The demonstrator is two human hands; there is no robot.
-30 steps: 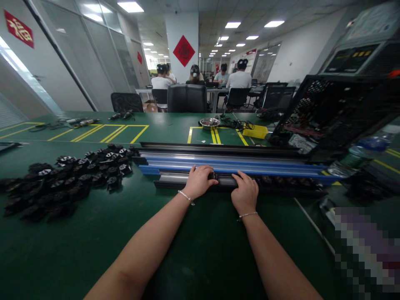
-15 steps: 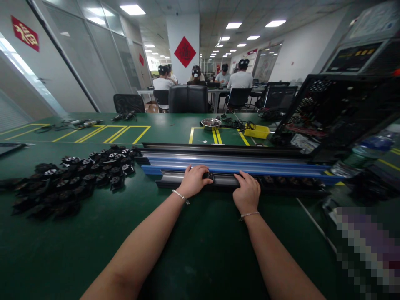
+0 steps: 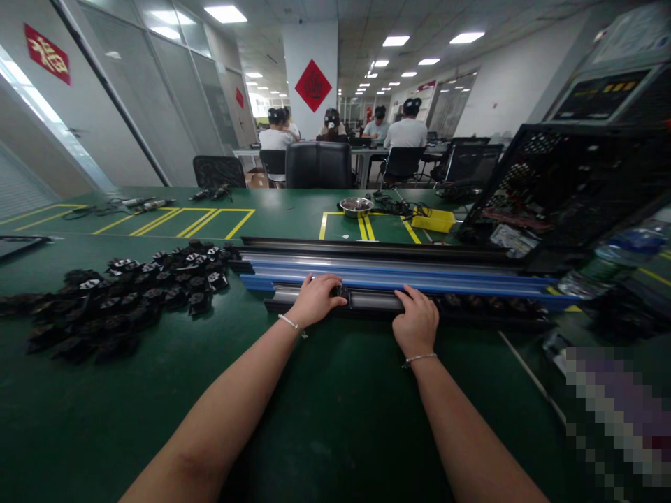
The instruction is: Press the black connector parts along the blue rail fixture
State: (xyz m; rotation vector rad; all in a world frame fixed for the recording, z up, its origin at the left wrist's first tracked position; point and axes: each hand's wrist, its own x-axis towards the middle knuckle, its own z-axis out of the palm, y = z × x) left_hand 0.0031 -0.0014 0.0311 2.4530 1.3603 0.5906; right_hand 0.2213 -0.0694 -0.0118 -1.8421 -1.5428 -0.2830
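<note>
A long black channel rail [image 3: 373, 301] with a grey inner face lies across the table in front of me. My left hand [image 3: 316, 300] is closed on a small black part [image 3: 342, 292] that sits in the channel, thumb on its near side. Further right, my right hand [image 3: 416, 318] grips the same rail, its fingertips over the channel. Several dark parts [image 3: 490, 304] sit in a row in the rail's right end. Behind it lie blue rails [image 3: 398, 278] and another black rail [image 3: 367, 246].
A heap of small black parts [image 3: 157, 286] covers the left of the green table [image 3: 325, 419]. Towards the back stand a metal bowl [image 3: 356, 205] and a yellow tray [image 3: 434, 220]. An open computer case [image 3: 566, 181] and a plastic bottle [image 3: 616, 255] stand at right.
My left hand has slid a little to the left along the rail with the small black part. My right hand stays at about the same place on the rail.
</note>
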